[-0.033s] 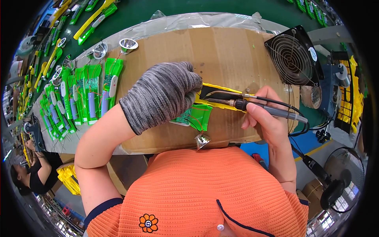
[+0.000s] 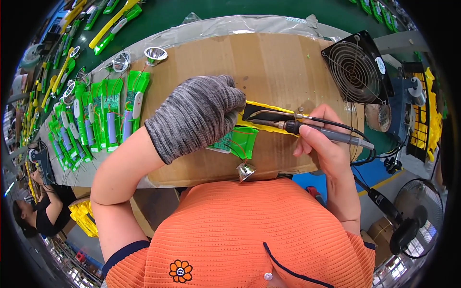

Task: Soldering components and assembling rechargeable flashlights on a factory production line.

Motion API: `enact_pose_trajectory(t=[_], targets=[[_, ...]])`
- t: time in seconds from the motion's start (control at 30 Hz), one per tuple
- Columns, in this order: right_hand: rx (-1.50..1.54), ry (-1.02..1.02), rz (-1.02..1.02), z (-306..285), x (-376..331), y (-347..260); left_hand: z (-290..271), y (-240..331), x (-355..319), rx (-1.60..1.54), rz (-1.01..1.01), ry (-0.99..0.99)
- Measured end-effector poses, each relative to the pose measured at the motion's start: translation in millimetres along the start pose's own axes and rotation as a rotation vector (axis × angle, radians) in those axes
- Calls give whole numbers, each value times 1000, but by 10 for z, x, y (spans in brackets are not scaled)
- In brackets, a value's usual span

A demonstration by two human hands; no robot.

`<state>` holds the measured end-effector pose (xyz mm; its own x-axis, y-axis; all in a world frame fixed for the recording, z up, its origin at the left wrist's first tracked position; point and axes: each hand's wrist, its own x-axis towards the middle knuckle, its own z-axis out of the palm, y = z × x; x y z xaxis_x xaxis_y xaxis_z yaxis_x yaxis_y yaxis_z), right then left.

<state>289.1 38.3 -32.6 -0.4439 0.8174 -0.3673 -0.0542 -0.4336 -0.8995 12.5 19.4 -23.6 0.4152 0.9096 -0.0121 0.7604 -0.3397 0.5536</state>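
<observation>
My left hand (image 2: pixel 197 115), in a grey knit glove, presses down on a green plastic housing with a small circuit board (image 2: pixel 240 141) lying on a cardboard sheet (image 2: pixel 278 62). My right hand (image 2: pixel 321 149) grips a soldering iron (image 2: pixel 312 130) like a pen. Its tip points left and ends just beside the gloved fingers, over a yellow-edged black piece (image 2: pixel 269 113). A silver reflector cone (image 2: pixel 246 170) hangs on thin wires from the housing at the near edge of the cardboard. The exact solder point is hidden by the glove.
Rows of green assemblies with batteries (image 2: pixel 105 115) lie on the left, with loose silver reflectors (image 2: pixel 156 54) behind them. A black fan (image 2: pixel 357 67) stands at the back right. Yellow-green torch bodies (image 2: pixel 115 24) lie on the green belt. Another person (image 2: pixel 43 211) sits at the lower left.
</observation>
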Motion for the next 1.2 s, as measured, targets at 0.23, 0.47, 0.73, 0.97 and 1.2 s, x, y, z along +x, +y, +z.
enact_pose_trajectory(t=[0.23,0.47,0.73,0.97,1.2], targets=[[30,-13,-39,-21,-2,20,3,5,0,6,7,15],[99,0,-76,-36,-6,46,-8,-1,0,-19,-22,-19],[111,-3,-144,-122,-39,92,-32,36,-2,22,-41,-41],[198,29,-210,-214,-113,104,-59,79,33,102,-58,-112],[196,11,-246,-243,-128,116,-104,131,28,144,-61,-132]])
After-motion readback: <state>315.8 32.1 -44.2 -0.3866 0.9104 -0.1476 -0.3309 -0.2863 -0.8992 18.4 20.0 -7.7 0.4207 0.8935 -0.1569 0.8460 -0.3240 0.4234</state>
